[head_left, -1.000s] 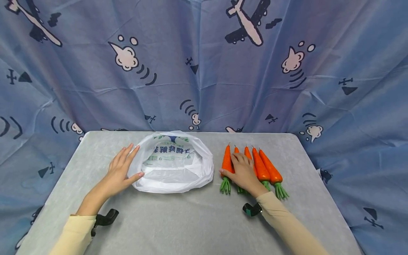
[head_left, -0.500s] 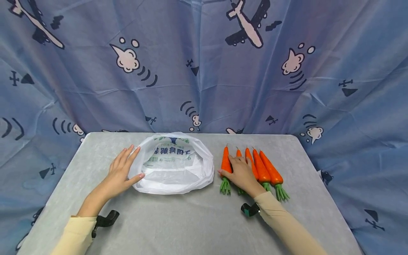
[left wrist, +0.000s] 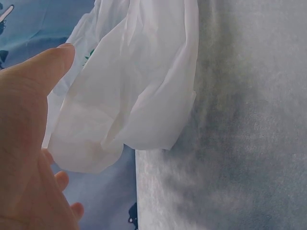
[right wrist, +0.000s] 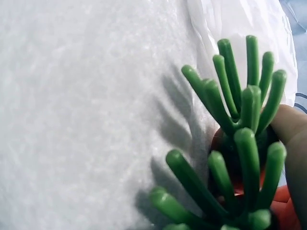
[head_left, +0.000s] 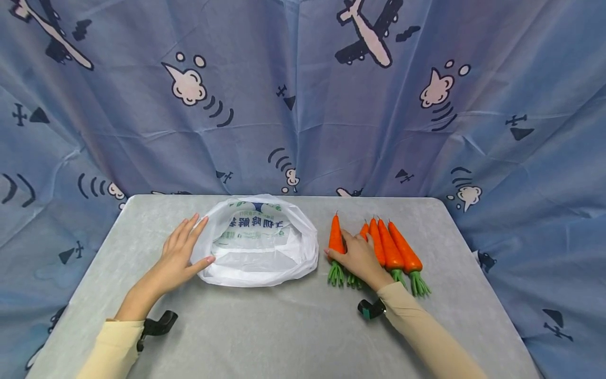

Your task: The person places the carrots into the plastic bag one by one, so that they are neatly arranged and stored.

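My left hand (head_left: 177, 258) rests with spread fingers against the left side of a white plastic bag (head_left: 258, 271). The bag lies with its mouth wide, printed lettering showing inside. In the left wrist view, the thumb (left wrist: 45, 69) is beside the bag's thin folds (left wrist: 110, 105). My right hand (head_left: 362, 258) grips the leftmost orange carrot (head_left: 335, 239), thumb on its left side and fingers on its right. A second carrot (head_left: 364, 231) lies mostly hidden under that hand. Green stalks (right wrist: 235, 105) of two carrots fill the right wrist view.
Several more carrots (head_left: 390, 250) lie side by side to the right of my right hand, tips pointing away. All rest on a grey-covered table (head_left: 265, 337). A blue patterned curtain (head_left: 307, 147) hangs behind the table's far edge.
My right hand has shifted slightly among the carrots. The second carrot has turned, its greens now nearer the leftmost one, and the right-hand carrots moved slightly right. My left hand stays still.
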Motion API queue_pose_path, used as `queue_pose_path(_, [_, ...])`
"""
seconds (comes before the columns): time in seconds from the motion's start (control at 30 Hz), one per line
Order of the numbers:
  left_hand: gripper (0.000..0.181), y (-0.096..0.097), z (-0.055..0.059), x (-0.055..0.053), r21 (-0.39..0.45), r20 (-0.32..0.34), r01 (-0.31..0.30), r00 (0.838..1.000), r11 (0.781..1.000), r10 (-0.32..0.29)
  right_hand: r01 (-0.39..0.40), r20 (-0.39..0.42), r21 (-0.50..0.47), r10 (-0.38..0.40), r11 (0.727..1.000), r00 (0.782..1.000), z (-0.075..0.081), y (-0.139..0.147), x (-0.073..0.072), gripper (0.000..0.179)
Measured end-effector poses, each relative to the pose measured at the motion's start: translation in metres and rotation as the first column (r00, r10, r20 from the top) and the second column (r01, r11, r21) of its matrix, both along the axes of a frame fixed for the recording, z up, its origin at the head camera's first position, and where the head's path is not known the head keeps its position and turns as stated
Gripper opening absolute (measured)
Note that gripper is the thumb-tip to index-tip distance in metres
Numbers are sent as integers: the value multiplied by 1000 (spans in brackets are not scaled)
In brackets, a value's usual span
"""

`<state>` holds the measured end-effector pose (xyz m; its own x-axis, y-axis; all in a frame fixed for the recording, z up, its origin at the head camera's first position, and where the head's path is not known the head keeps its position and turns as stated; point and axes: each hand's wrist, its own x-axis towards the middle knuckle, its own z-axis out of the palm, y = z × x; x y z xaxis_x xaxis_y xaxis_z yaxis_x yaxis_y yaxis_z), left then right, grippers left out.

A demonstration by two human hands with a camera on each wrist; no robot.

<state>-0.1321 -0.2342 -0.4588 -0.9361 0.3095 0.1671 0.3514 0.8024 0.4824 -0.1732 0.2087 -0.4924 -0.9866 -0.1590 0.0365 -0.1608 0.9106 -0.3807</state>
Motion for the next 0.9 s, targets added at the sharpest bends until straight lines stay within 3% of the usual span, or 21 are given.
queue_pose_path(0.63, [92, 2, 3, 0, 6, 9, 8, 1000, 1000, -8, 29, -49, -43, -31, 999, 998, -3, -1, -3, 79])
queue_pose_path(0.9, [93, 2, 3, 0, 3, 10, 3, 1000, 1000, -3, 1, -72, -85, -7, 996, 997, -2, -1, -5, 74])
